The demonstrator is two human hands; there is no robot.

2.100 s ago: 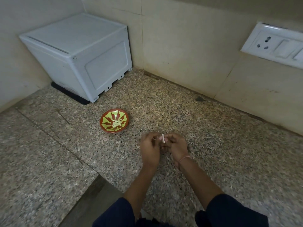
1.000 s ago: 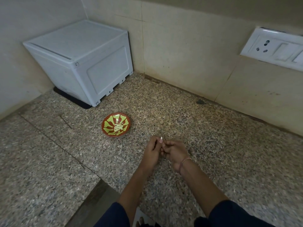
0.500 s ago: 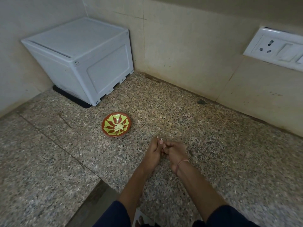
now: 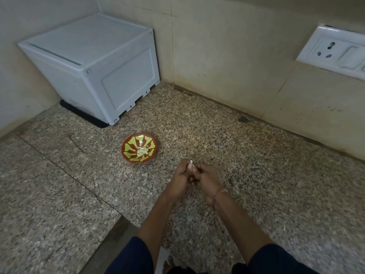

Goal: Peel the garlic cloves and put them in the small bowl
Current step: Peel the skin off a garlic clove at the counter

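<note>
Lifted a touch since half a second ago: garlic clove (image 4: 191,162), only its white tip showing, pinched between the curled fingers of left hand (image 4: 180,179) and right hand (image 4: 207,180), pressed together over the middle of the worktop (image 4: 266,175). Seemingly mid-peel, not yet dropped in. Just beyond, toward the back-left corner: small bowl (image 4: 128,155), already holding a heap of peeled cloves (image 4: 142,150). No loose unpeeled garlic in sight; any hidden in the palms, cannot tell.

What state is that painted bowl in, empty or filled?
Partly filled: a small heap of pale garlic cloves lies in the middle of the small bowl, most of its painted inside bare.
</note>
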